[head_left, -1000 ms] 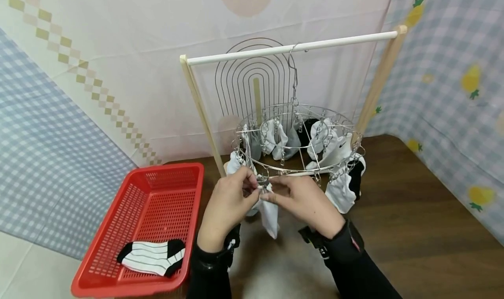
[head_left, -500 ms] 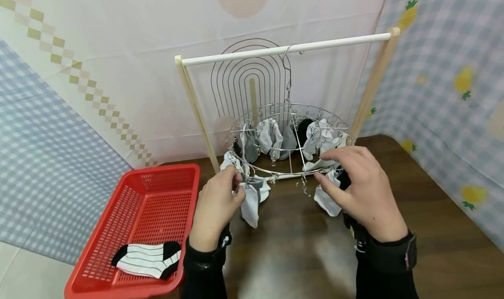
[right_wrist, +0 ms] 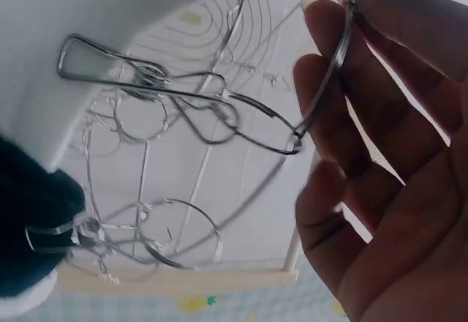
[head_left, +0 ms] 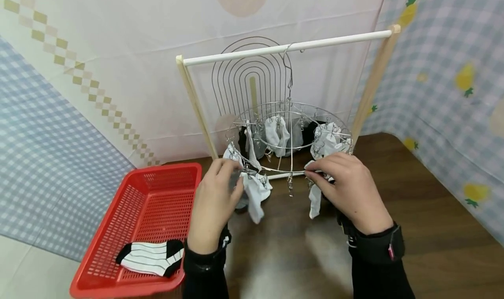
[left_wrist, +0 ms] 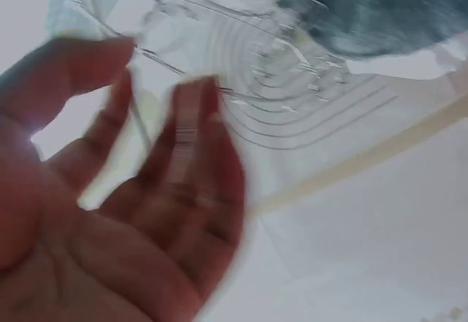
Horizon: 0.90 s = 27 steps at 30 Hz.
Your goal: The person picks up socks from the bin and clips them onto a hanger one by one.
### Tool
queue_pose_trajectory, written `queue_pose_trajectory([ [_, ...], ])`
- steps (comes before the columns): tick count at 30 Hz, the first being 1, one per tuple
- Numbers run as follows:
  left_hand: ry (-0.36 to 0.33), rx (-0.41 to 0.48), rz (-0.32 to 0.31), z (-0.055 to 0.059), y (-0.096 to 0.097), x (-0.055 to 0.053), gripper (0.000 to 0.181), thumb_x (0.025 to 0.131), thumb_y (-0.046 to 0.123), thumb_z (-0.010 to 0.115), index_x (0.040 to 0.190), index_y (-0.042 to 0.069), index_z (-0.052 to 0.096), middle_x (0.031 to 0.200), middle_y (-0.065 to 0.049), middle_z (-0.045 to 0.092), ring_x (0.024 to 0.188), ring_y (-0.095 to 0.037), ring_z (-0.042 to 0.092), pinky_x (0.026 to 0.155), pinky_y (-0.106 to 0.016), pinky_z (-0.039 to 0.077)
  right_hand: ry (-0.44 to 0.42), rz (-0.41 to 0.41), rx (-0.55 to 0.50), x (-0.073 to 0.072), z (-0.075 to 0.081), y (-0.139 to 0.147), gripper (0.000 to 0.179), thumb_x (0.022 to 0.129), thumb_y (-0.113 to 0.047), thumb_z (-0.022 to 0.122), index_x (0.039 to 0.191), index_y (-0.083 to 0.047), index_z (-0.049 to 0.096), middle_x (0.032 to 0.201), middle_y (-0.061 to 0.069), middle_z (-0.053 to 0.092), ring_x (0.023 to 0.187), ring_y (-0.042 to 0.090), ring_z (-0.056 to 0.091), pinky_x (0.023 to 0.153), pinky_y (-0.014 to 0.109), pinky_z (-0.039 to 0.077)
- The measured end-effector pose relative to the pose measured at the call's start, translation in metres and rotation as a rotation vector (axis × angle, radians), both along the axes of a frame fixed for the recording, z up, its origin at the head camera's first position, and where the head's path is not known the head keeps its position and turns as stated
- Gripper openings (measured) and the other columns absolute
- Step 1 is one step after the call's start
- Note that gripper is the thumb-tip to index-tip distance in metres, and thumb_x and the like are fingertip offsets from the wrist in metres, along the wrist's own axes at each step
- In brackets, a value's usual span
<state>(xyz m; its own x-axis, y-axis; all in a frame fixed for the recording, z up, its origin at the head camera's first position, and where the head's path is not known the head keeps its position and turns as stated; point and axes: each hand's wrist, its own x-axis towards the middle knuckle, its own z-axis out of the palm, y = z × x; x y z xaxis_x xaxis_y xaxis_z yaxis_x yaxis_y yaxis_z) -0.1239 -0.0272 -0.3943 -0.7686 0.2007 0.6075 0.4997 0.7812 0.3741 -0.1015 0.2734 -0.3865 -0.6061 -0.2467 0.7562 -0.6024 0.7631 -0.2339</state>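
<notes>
A round metal sock hanger [head_left: 277, 171] with dangling clips hangs from the white rod. My right hand [head_left: 346, 187] pinches its wire rim between thumb and fingertips, as the right wrist view shows; a metal clip [right_wrist: 146, 77] hangs beside the fingers. At the rim's front left my left hand [head_left: 216, 198] has thumb and fingers apart, blurred in the left wrist view, with nothing seen between them. Close to it a white sock [head_left: 253, 196] hangs from a clip. Another pale sock [head_left: 315, 200] hangs below my right hand.
A red basket [head_left: 197, 172] at the left holds a black-and-white striped sock [head_left: 151, 257]. The rack's white rod [head_left: 267, 51] runs between wooden posts. More socks [head_left: 277, 135] hang around the back of the hanger, above a brown wooden table [head_left: 413, 211].
My right hand left the front sock's clip, moved right and took hold of the hanger's rim. My left hand has loosened from the clip. The hanger has turned a little.
</notes>
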Motion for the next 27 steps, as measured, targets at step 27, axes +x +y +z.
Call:
queue_pose_trajectory([
  [27,0.2,-0.01,-0.208,-0.004,0.005,-0.022,0.058,0.087,-0.03,0.063,0.132,0.003,0.081,0.135,-0.014,0.081,0.127,-0.033,0.08,0.11,-0.041,0.065,0.04,0.048,-0.004,0.022,-0.012,-0.097,0.032,0.095,-0.022,0.089,0.118,0.0,0.083,0.1,0.014,0.087,0.074,0.021,0.081,0.066,0.035,0.066],
])
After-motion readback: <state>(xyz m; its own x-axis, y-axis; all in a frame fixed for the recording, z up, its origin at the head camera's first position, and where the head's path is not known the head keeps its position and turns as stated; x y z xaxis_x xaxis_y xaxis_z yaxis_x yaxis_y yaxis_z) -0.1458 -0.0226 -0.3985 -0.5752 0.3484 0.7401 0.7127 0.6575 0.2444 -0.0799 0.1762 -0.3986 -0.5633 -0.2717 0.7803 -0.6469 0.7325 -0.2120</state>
